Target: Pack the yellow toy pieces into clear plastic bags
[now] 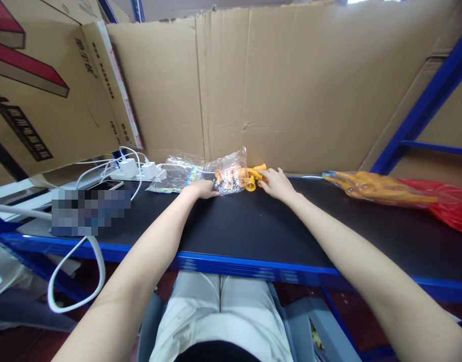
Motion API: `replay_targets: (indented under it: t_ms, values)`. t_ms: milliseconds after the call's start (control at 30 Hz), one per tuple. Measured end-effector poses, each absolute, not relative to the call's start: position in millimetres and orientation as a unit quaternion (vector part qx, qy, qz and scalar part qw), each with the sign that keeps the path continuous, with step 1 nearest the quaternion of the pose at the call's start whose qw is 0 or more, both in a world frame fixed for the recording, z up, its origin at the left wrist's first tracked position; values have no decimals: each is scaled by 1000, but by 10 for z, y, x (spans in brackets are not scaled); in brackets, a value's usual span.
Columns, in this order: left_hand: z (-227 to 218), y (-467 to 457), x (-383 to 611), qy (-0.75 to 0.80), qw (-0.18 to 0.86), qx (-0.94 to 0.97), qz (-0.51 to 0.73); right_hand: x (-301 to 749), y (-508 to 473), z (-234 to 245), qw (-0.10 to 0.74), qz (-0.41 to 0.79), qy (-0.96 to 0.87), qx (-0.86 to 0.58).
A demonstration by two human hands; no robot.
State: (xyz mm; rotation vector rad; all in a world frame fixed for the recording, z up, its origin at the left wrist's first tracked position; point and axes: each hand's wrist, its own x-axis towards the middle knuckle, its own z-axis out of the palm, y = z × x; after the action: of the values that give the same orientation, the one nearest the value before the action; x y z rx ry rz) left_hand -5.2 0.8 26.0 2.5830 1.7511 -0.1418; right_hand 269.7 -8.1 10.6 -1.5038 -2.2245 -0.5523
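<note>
A clear plastic bag (174, 176) with a colourful printed strip lies on the black tabletop. Its right end holds several orange-yellow plastic pieces (231, 176) that look like small toy horns. My left hand (202, 189) is closed on the bag's near edge, thumb toward the pieces; its other fingers are partly hidden. At the bag's right end, some yellow horn-shaped pieces (250, 184) stick out with their flared ends showing. My right hand (279, 185) is closed over these pieces, fingertips touching them.
On the right lie a filled bag of yellow pieces (370, 186) and a red plastic bag (449, 203). A white power strip (136, 171) with plugs and cables, and a phone (106, 185), are on the left. Cardboard (291, 90) stands behind; a blue rail (253, 264) edges the front.
</note>
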Motion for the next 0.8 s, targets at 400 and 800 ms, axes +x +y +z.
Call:
replay_targets:
  t_ms: [400,800]
  values:
    - [336,-55,-60,568,6,820,-68,2989,-154,516,459,90,-728,-501]
    - [386,-33,-178,593,24,802,-64,2909,-328,600,164,162,-822,-520]
